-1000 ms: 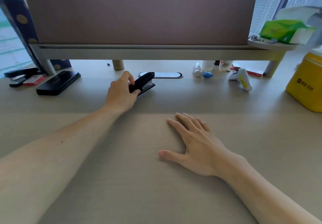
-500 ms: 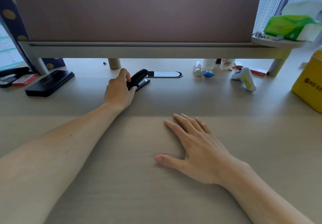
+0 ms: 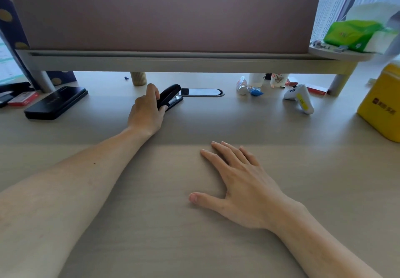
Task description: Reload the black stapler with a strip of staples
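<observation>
The black stapler (image 3: pixel 171 95) lies on the pale wooden desk (image 3: pixel 151 223), just under the front edge of the raised shelf. My left hand (image 3: pixel 147 111) reaches far forward and is closed around the stapler's rear half; its nose points right and away, and a bit of silver metal shows at its front. My right hand (image 3: pixel 240 182) rests flat on the desk in the middle, palm down, fingers spread, holding nothing. A small red box (image 3: pixel 22 101) that may hold staples lies at the far left; no loose strip of staples shows.
A black flat case (image 3: pixel 56 102) lies left of the stapler, with another dark stapler (image 3: pixel 10 89) at the far left edge. A cable slot (image 3: pixel 202 92) sits right of the stapler. Small bottles, a white-and-yellow gadget (image 3: pixel 299 97) and a yellow box (image 3: pixel 381 104) stand on the right. The shelf with a mauve panel (image 3: pixel 164 14) overhangs the back.
My left hand has kept its hold on the stapler, which now lies lower on the desk. The camera has tilted slightly. My right hand has not moved.
</observation>
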{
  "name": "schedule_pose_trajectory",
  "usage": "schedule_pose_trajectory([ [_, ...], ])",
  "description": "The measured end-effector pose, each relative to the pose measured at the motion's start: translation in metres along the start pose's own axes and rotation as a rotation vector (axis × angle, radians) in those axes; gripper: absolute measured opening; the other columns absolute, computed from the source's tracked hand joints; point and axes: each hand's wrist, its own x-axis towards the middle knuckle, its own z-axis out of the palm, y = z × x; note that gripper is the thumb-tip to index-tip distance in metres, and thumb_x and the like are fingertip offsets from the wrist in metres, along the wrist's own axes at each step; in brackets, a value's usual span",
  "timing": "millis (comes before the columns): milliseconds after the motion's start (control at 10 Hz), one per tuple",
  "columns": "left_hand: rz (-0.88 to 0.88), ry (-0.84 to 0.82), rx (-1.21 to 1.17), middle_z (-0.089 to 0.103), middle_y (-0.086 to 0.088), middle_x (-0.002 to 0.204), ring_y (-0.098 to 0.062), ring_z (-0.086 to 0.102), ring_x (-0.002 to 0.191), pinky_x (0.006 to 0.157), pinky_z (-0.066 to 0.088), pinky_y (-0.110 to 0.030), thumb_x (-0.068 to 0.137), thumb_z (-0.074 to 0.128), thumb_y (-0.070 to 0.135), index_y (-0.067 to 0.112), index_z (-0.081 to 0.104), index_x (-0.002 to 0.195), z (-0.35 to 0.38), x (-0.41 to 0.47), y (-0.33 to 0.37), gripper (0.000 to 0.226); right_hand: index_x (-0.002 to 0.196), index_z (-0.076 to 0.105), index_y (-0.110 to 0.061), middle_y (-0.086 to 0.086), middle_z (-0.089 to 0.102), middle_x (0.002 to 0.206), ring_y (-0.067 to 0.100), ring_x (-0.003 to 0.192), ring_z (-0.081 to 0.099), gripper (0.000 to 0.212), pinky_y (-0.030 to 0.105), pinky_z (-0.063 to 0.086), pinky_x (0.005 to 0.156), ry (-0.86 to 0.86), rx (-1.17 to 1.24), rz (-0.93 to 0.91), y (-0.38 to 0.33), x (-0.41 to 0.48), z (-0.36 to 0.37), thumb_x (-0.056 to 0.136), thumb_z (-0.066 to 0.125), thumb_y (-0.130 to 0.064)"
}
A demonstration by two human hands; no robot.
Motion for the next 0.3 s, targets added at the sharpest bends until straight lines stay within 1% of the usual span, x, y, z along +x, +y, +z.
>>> schedule_pose_trajectory([
  [100, 0.043, -0.016, -0.034, 0.060, -0.017, 0.122, -0.038, 0.057, 0.108, 0.088, 0.048, -0.045, 0.095, 0.068, 0.032, 0.011, 0.048, 0.120, -0.012, -0.006, 0.003, 0.038, 0.163, 0.012, -0.039, -0.010, 0.004, 0.174, 0.008, 0.160, -0.006, 0.107, 0.041, 0.000, 0.130, -0.004, 0.004, -0.007, 0.001, -0.001, -0.001, 0.074, 0.023, -0.098],
  [200, 0.148, -0.051, -0.059, 0.057, -0.014, 0.128, -0.034, 0.055, 0.117, 0.095, 0.049, -0.044, 0.094, 0.069, 0.037, 0.016, 0.051, 0.122, -0.040, -0.018, 0.013, 0.040, 0.163, 0.013, -0.038, -0.009, 0.005, 0.174, 0.009, 0.160, -0.005, 0.107, 0.042, 0.000, 0.130, -0.003, 0.002, -0.009, 0.000, 0.000, -0.001, 0.075, 0.024, -0.097],
  [300, 0.309, -0.175, -0.095, 0.059, -0.006, 0.134, -0.026, 0.055, 0.123, 0.101, 0.046, -0.038, 0.094, 0.068, 0.041, 0.022, 0.055, 0.128, -0.074, -0.052, 0.030, 0.042, 0.164, 0.014, -0.036, -0.007, 0.005, 0.175, 0.010, 0.160, -0.005, 0.104, 0.041, 0.000, 0.131, -0.004, 0.009, -0.007, -0.005, -0.006, -0.005, 0.078, 0.027, -0.094],
])
